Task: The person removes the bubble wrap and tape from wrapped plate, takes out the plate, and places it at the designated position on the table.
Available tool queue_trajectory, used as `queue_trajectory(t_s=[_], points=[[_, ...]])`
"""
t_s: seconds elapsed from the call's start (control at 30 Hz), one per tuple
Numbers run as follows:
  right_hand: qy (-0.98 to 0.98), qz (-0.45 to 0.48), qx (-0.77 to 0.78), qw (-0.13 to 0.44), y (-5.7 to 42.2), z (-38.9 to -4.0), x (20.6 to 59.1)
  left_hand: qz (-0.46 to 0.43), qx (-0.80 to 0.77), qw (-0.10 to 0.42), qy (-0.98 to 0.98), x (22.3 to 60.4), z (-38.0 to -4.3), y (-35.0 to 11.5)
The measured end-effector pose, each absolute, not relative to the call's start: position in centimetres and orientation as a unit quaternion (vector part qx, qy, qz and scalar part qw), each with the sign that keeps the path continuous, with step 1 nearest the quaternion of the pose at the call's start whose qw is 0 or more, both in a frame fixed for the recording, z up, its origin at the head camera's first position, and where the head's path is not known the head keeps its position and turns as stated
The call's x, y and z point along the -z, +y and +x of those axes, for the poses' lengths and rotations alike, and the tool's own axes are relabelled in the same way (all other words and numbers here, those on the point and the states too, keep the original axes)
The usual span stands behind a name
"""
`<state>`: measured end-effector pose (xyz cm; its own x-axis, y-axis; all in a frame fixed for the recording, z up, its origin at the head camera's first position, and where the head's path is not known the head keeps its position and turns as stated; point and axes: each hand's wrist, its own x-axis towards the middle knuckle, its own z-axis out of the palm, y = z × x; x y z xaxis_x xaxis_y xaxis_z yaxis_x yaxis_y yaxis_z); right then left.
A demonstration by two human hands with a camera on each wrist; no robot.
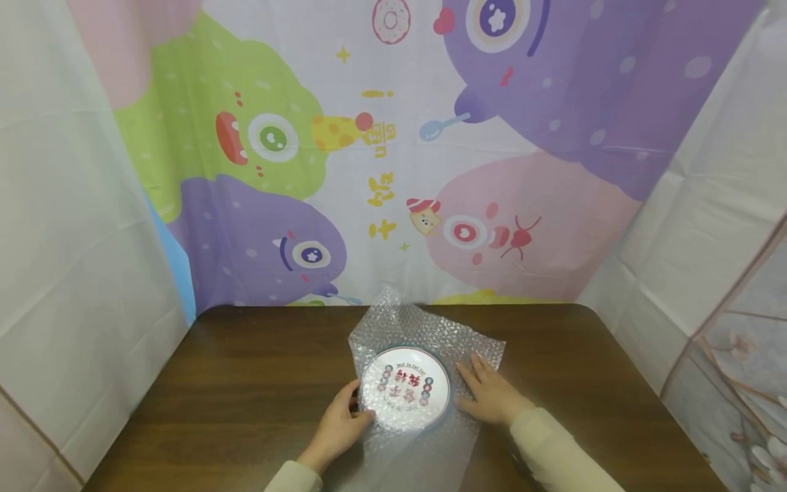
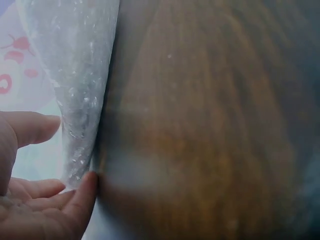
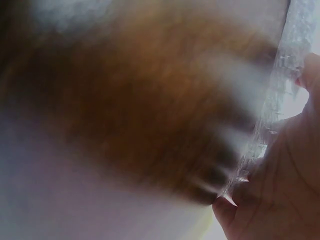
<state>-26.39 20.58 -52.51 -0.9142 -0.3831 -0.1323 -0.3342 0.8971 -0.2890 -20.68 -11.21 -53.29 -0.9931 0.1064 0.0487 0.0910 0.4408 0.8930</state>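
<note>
A round white plate [image 1: 402,386] with red printed characters and coloured dots lies on the brown table, in a sheet of clear bubble wrap [image 1: 424,328]. Shiny bubbles show over part of its face. My left hand [image 1: 338,420] holds the plate's left rim through the wrap, thumb over the top and fingers bent at the side; in the left wrist view those fingers [image 2: 60,192] meet the wrap's lower edge. To the right of the plate, my right hand [image 1: 494,396] rests on the wrap with its fingers spread. The right wrist view is blurred beside its palm [image 3: 280,185].
The dark wood table [image 1: 246,383] extends to both sides of the wrap. A cartoon-print cloth [image 1: 369,171] hangs behind its far edge. Pale curtains stand at the left [image 1: 80,239] and right [image 1: 695,225]. A corner of wrap reaches the table's far edge.
</note>
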Motion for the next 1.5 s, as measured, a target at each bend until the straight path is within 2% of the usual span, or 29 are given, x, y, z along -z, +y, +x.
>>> queue_trajectory(t_s=[0.27, 0.47, 0.63, 0.87, 1.17, 1.5], points=[[0.969, -0.179, 0.137, 0.104, 20.6, -26.2, 52.6, 0.07, -0.471, -0.01, 0.879, 52.9, -20.6, -11.1], [0.968, -0.182, 0.136, 0.103, 20.5, -26.1, 52.4, 0.131, -0.437, -0.036, 0.889, 52.4, -20.3, -10.5], [0.968, -0.179, 0.138, 0.106, 20.5, -26.1, 52.2, 0.183, -0.399, -0.011, 0.898, 52.0, -19.8, -9.7], [0.968, -0.18, 0.134, 0.11, 20.4, -26.1, 52.1, 0.208, -0.352, 0.024, 0.912, 51.7, -19.1, -9.0], [0.969, -0.181, 0.134, 0.106, 20.4, -26.1, 52.1, 0.232, -0.304, 0.023, 0.924, 51.7, -18.8, -8.7], [0.969, -0.176, 0.135, 0.107, 20.5, -26.2, 52.2, 0.209, -0.369, 0.016, 0.906, 50.4, -18.3, -9.4]])
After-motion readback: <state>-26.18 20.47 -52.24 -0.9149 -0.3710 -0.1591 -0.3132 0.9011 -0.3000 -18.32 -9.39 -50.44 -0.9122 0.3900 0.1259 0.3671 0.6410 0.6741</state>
